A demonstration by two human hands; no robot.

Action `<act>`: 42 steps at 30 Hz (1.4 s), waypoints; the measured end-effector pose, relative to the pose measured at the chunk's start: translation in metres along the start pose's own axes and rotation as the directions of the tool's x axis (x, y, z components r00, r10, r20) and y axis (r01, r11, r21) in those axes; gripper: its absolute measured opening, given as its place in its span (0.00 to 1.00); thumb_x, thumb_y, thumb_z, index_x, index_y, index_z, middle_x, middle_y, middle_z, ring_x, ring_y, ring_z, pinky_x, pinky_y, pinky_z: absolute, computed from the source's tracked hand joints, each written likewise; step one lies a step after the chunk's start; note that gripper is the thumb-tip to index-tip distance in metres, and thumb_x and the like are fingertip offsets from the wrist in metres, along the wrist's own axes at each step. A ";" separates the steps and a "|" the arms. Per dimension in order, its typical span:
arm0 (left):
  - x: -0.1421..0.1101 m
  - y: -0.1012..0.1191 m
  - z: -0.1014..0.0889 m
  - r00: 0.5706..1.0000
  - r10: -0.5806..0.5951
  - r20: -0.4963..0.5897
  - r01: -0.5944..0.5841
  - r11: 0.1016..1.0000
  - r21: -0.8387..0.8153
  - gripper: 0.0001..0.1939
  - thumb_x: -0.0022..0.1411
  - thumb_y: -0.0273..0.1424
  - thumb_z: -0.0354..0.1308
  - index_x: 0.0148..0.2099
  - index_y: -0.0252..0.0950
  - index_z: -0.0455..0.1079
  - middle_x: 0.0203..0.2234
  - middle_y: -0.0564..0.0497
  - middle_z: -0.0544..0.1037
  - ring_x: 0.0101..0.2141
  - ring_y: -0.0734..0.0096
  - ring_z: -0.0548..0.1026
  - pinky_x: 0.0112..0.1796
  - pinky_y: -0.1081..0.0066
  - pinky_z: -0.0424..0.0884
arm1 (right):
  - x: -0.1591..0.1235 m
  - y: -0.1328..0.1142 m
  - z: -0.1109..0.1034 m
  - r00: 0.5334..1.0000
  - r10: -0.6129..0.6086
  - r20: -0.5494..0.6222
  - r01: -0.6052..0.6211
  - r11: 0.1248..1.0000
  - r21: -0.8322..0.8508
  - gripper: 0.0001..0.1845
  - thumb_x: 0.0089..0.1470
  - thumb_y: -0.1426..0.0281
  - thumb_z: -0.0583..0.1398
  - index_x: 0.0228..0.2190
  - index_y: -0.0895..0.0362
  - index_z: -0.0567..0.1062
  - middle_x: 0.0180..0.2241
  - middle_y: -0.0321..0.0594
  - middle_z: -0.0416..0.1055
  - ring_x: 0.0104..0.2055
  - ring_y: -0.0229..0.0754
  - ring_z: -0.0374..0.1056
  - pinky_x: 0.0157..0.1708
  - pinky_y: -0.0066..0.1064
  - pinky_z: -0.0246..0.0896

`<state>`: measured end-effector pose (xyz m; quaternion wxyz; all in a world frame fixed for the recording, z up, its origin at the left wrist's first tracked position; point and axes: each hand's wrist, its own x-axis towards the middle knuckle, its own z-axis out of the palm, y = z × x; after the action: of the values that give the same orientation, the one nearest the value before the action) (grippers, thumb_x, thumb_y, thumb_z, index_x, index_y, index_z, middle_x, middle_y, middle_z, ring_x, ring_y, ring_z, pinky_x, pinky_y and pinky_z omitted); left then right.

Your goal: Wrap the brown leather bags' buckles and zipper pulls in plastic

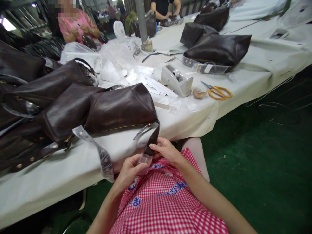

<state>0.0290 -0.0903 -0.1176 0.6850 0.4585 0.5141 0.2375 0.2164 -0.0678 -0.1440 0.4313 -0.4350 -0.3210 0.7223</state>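
A dark brown leather bag (pixel 122 105) with a brass zip lies on its side at the table's front edge. One of its straps (pixel 153 138) hangs off the near corner toward my lap. My right hand (pixel 167 150) pinches this strap between thumb and fingers. Just below, my left hand (pixel 134 167) is closed on a clear plastic wrap (pixel 145 159) around the strap's lower end. A second strap (pixel 103 156), wrapped in clear plastic, droops over the edge left of my hands. My lap is covered by a red checked apron (pixel 165 198).
More brown bags (pixel 60 107) are piled on the left. Past the bag stand a tape dispenser (pixel 176 80), orange-handled scissors (pixel 216 91) and loose plastic wrapping (pixel 117 58). Other bags (pixel 219 48) lie at the back right. Two people work across the table (pixel 258 74), near a metal post (pixel 141 19).
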 end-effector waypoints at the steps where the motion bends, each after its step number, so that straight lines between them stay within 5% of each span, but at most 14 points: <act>1: -0.001 0.001 0.000 1.000 -0.003 0.014 0.003 1.000 0.006 0.17 0.50 0.37 0.66 0.40 0.31 0.76 0.29 0.50 0.78 0.28 0.72 0.70 0.32 0.73 0.64 | 0.001 0.001 0.000 1.000 -0.004 0.004 0.004 1.000 -0.009 0.22 0.43 0.58 0.67 0.36 0.58 0.72 0.28 0.36 0.74 0.26 0.39 0.71 0.24 0.29 0.70; 7: 0.001 0.007 0.002 1.000 -0.002 0.023 0.002 1.000 0.014 0.15 0.50 0.36 0.66 0.39 0.32 0.76 0.29 0.50 0.77 0.28 0.72 0.71 0.33 0.73 0.65 | 0.007 0.008 -0.001 0.998 -0.067 -0.006 0.067 0.998 -0.005 0.20 0.44 0.58 0.68 0.35 0.56 0.71 0.27 0.34 0.74 0.25 0.38 0.70 0.23 0.28 0.66; 14: 0.005 0.002 0.005 1.000 0.000 0.022 0.002 0.998 -0.066 0.16 0.51 0.37 0.66 0.39 0.31 0.75 0.32 0.47 0.79 0.30 0.69 0.74 0.35 0.71 0.67 | 0.012 0.012 -0.004 0.982 -0.186 -0.007 0.186 0.982 -0.010 0.17 0.43 0.62 0.68 0.34 0.57 0.74 0.31 0.36 0.76 0.32 0.39 0.71 0.35 0.31 0.66; 25: 0.006 0.008 0.007 0.993 -0.087 0.076 0.098 0.983 -0.154 0.19 0.52 0.41 0.66 0.41 0.31 0.76 0.31 0.46 0.80 0.31 0.69 0.76 0.36 0.71 0.69 | 0.012 0.011 -0.003 0.970 -0.241 -0.030 0.241 0.970 -0.013 0.14 0.42 0.64 0.68 0.32 0.57 0.75 0.30 0.34 0.75 0.31 0.38 0.69 0.35 0.30 0.64; 30: 0.007 0.009 0.006 0.974 -0.174 0.147 0.201 0.959 -0.200 0.22 0.52 0.44 0.66 0.41 0.31 0.75 0.29 0.44 0.80 0.29 0.67 0.76 0.35 0.68 0.70 | 0.014 0.015 -0.007 0.975 -0.224 0.014 0.224 0.975 0.005 0.15 0.43 0.64 0.68 0.33 0.57 0.76 0.29 0.34 0.75 0.30 0.37 0.69 0.32 0.29 0.65; 35: 0.007 0.012 0.009 0.995 -0.097 0.014 0.098 0.993 -0.059 0.21 0.50 0.44 0.67 0.36 0.31 0.75 0.26 0.48 0.78 0.25 0.73 0.72 0.29 0.74 0.67 | 0.013 0.017 -0.003 0.978 -0.205 -0.021 0.206 0.978 0.018 0.16 0.41 0.63 0.69 0.32 0.58 0.76 0.28 0.33 0.75 0.29 0.37 0.69 0.32 0.30 0.65; 42: 0.005 0.014 0.006 0.971 -0.204 0.123 0.222 0.962 -0.160 0.19 0.48 0.39 0.68 0.37 0.31 0.74 0.27 0.44 0.80 0.26 0.68 0.76 0.31 0.70 0.71 | 0.011 0.019 0.001 0.981 -0.192 -0.007 0.193 0.980 0.046 0.15 0.42 0.64 0.69 0.33 0.58 0.76 0.28 0.34 0.75 0.29 0.36 0.69 0.32 0.28 0.64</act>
<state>0.0383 -0.0819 -0.1074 0.7699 0.3515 0.5009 0.1814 0.2062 -0.0655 -0.1631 0.5097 -0.3926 -0.3439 0.6839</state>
